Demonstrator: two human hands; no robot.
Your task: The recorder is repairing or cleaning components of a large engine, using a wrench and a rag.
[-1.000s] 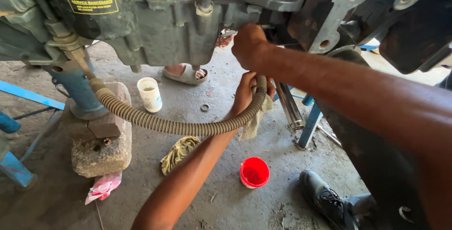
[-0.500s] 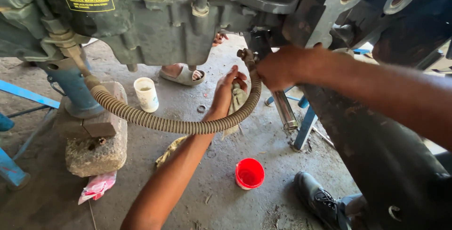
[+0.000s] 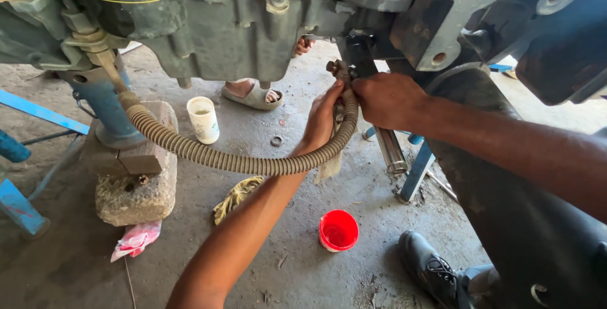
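A ribbed, spring-wrapped hose (image 3: 240, 160) curves from a fitting at the upper left, across the middle, and up to a metal end fitting (image 3: 337, 68) under the grey engine block (image 3: 240, 24). My left hand (image 3: 324, 119) grips the hose just below that end fitting, with a dirty rag hanging under it. My right hand (image 3: 387, 99) is closed on the hose end right beside the fitting, next to a dark bracket.
A blue jack (image 3: 107, 110) stands on a wood block and stone (image 3: 136, 185). On the concrete floor lie a white cup (image 3: 203, 119), a red bowl (image 3: 338, 230), a yellow rag (image 3: 235, 196), a small ring (image 3: 276, 140). Another person's sandalled foot (image 3: 253, 94) and a black shoe (image 3: 436, 268) are near.
Both hands have lifted the hose end up to the underside of the engine. My right hand has shifted down from the bracket onto the hose end, and the view has moved closer.
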